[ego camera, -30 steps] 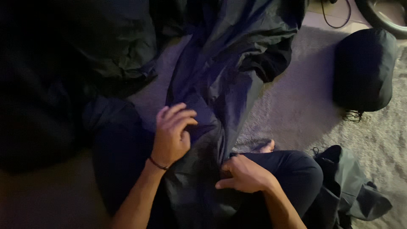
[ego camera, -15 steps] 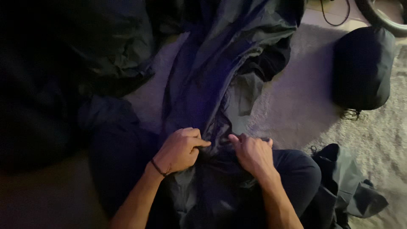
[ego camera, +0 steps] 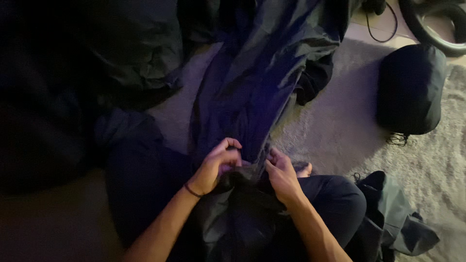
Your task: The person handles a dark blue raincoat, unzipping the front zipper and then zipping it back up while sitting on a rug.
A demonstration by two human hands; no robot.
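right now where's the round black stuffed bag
In the head view the round black stuffed bag lies on the pale shaggy rug, upper right, beyond the right hand.

The long sheet of fabric (ego camera: 257, 92) is dark navy with a bluish-purple sheen along its folds. The carpet (ego camera: 340, 121) is pale grey and speckled. The stuffed sack (ego camera: 410, 87) is plain black. The crumpled cloth (ego camera: 393, 218) is dark grey-green. The wristband (ego camera: 192, 190) is dark.
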